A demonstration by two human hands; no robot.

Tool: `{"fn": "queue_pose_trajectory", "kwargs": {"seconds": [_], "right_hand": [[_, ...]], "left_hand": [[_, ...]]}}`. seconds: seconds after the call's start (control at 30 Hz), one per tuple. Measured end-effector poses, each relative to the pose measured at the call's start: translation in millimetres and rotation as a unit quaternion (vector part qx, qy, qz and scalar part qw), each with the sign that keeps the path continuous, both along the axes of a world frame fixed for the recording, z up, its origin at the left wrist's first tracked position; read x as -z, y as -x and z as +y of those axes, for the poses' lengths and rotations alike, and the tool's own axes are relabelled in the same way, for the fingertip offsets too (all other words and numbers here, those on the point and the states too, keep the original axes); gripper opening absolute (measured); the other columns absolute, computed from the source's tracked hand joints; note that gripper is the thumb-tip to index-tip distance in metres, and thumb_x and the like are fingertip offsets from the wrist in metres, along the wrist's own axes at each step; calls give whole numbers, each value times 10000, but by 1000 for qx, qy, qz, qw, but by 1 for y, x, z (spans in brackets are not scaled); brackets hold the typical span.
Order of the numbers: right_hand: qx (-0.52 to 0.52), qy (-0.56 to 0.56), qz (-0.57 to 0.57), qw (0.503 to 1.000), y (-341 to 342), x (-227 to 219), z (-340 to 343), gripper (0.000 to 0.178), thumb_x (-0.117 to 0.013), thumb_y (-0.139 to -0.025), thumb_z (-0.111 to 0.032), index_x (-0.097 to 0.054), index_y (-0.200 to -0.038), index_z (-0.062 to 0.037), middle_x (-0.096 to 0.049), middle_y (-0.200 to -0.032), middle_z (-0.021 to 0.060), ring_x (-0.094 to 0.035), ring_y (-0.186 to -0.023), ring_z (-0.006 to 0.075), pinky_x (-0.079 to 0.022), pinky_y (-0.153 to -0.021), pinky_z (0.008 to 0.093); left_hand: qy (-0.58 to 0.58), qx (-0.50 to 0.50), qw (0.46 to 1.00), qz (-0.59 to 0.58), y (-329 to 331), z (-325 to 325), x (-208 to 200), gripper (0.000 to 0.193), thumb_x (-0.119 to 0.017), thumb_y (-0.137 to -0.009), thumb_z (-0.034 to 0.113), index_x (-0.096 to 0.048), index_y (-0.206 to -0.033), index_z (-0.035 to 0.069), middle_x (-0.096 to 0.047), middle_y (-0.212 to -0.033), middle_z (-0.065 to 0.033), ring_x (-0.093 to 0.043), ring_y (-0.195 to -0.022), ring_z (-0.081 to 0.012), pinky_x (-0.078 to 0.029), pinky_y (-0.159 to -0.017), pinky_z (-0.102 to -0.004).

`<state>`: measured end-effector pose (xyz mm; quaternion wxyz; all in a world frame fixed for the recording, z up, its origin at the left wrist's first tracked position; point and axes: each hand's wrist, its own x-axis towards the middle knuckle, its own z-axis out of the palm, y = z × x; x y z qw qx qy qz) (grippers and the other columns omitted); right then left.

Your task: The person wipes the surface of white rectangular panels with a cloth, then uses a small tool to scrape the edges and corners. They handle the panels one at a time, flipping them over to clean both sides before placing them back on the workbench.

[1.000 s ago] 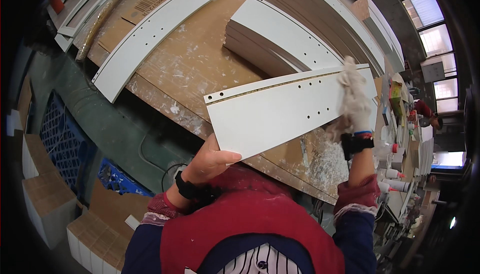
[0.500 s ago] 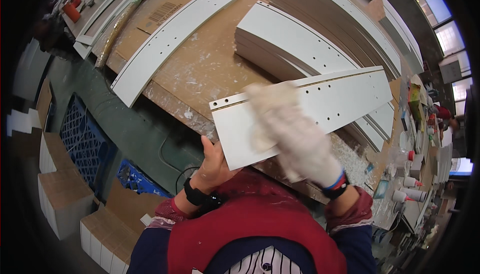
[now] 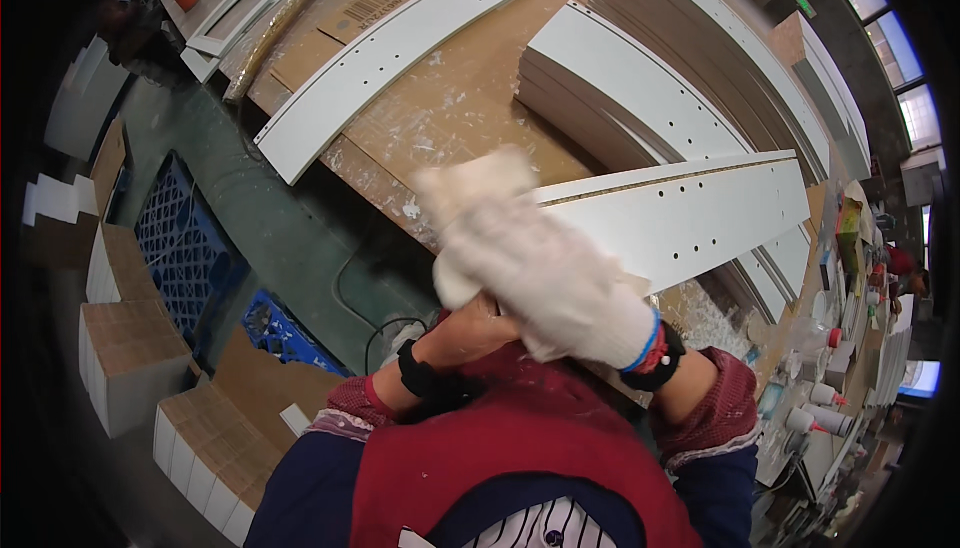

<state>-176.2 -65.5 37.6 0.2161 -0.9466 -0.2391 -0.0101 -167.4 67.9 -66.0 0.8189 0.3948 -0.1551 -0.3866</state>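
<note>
A white board (image 3: 625, 230) with a grooved far edge and drilled holes lies slanted in front of me. Its right part rests over the stacked boards. My left hand (image 3: 462, 334), bare, is closed at the board's near left end; its fingers are partly hidden behind the glove. Over that same end, my right hand (image 3: 555, 273) in a white knitted glove is closed on a cream cloth (image 3: 475, 183). Motion smears the cloth and the gloved fingers, and they cover the board's left end.
Another curved white board (image 3: 390, 58) lies on the cardboard-covered table (image 3: 430, 113). Stacks of white boards (image 3: 620, 73) stand at the right. Bottles (image 3: 815, 343) crowd the far right. Blue plastic pallets (image 3: 185, 238) and piled boards (image 3: 135, 333) are on the floor at left.
My gloved right hand has swept left with the cloth, from the board's middle to its left end. The view has shifted slightly. My left hand stays by the near left corner.
</note>
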Motion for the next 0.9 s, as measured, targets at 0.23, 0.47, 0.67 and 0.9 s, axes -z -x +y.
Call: {"fn": "queue_pose_trajectory", "kwargs": {"seconds": [0.23,0.47,0.67,0.9], "right_hand": [[12,-396,46,917,32,-15,-30,535,-530,-733,37,-465,-1263,-6,-556,-1099,153,-563,-933,238,-472,-780,355],[474,-577,-177,642,164,15,-163,419,-525,-900,-92,-415,-1280,45,-496,-1227,171,-528,-1101,249,-422,-963,338],[529,-609,-214,551,210,40,-163,423,-498,-914,-119,-388,-1293,34,-495,-1232,163,-541,-1081,239,-441,-929,315],[430,-750,-143,482,201,55,-150,412,-492,-875,-11,-418,-1276,43,-503,-1225,165,-526,-1112,240,-431,-954,334]], "left_hand": [[109,180,971,-115,-26,23,23,841,-751,-692,82,-265,-1376,22,-433,-1312,-111,-465,-1178,-222,-374,-995,-344],[1,240,970,-24,-39,40,13,952,-690,-688,-80,-103,-1432,18,-326,-1406,-141,-388,-1260,-226,-327,-1034,-360],[-228,-156,865,-419,-33,21,26,990,-751,-709,106,-81,-1432,22,-155,-1470,-227,-239,-1345,-343,-266,-1067,-417],[-219,-188,475,-831,-50,21,15,579,-591,-831,403,-410,-1301,118,-302,-1414,-191,-231,-1330,-418,-191,-1050,-607]]}}
